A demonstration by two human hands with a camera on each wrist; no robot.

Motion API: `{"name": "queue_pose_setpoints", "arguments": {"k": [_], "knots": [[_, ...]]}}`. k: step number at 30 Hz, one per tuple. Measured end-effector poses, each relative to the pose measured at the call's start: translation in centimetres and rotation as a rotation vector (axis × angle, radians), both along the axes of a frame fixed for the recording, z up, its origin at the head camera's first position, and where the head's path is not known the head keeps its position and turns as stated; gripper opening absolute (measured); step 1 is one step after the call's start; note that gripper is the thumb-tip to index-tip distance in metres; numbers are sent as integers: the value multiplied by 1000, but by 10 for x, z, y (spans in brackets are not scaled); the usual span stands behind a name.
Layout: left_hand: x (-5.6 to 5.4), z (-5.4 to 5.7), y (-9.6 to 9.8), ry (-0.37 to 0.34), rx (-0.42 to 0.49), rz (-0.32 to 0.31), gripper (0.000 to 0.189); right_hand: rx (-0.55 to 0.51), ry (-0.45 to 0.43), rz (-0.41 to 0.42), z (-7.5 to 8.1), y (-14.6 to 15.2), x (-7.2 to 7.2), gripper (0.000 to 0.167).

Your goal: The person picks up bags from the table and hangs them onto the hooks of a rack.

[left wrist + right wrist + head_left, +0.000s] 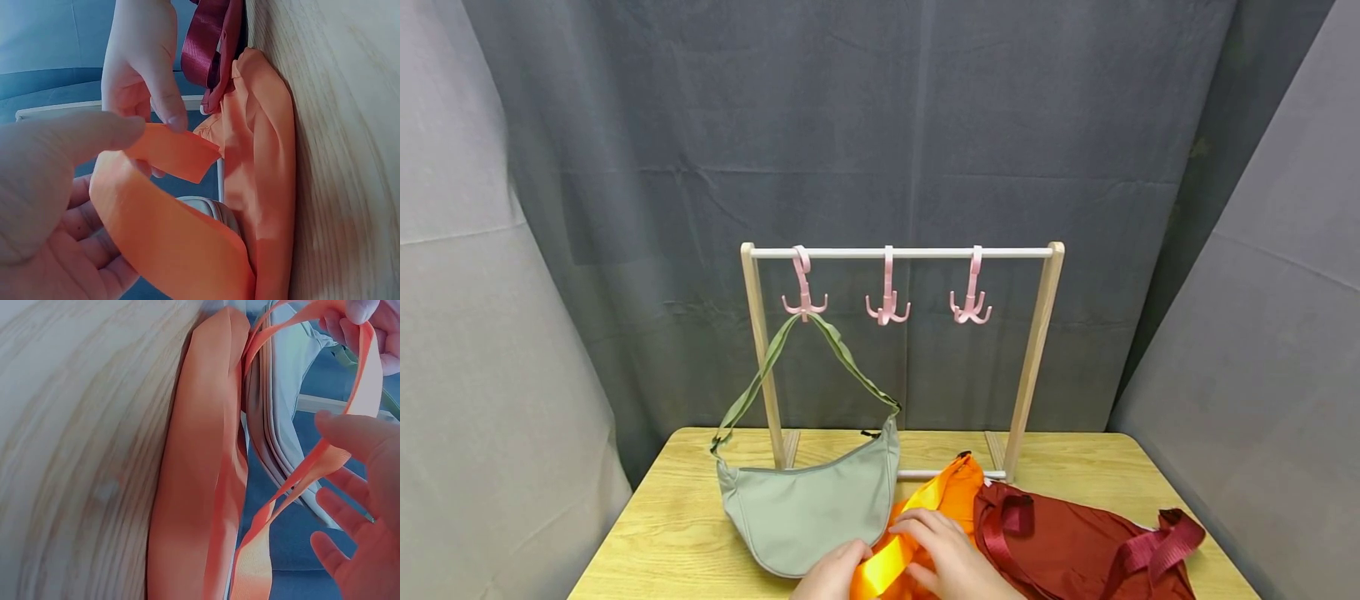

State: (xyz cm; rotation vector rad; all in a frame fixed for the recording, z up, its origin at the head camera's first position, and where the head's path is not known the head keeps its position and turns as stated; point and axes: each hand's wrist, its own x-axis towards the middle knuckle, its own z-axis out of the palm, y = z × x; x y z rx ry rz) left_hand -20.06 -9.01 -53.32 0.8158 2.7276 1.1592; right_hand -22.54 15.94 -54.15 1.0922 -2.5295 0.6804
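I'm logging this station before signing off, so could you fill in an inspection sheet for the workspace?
Surface: light wood-grain table.
Job's things: orange bag lying on the table, its orange strap lifted.
Other bags: sage-green shoulder bag hanging by its strap from the leftmost pink hook; dark red bag lying right of the orange one.
Rack: wooden posts, white top bar; middle hook and right hook hold no bag.
Clutter: nothing seen beyond these.
Hands: left hand and right hand both hold the orange strap.
Cables: nothing seen.
Surroundings: dark grey curtain behind, lighter cloth on both sides.
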Motion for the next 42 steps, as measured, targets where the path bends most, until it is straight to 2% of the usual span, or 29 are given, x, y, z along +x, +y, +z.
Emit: {"name": "queue_pose_setpoints", "arguments": {"k": [3,12,15,20,26,28,34,42], "knots": [[8,11,2,17,-6,33,33,-5,20,-14,0,1,0,49],[10,11,1,114,-22,71,38,-59,87,-25,-3,0,0,53],[9,10,0,199,-7,81,38,-84,85,-29,-2,0,1,52],[8,5,1,382,21,101,38,-101,81,-62,2,1,3,55],[7,0,2,515,30,132,40,-101,77,-91,5,2,4,56],[8,0,3,531,38,136,40,-100,81,-96,5,2,4,56],[9,4,3,516,62,132,39,-95,73,-109,7,3,4,56],[7,5,3,549,108,114,40,-73,62,-136,9,3,4,55]]}}
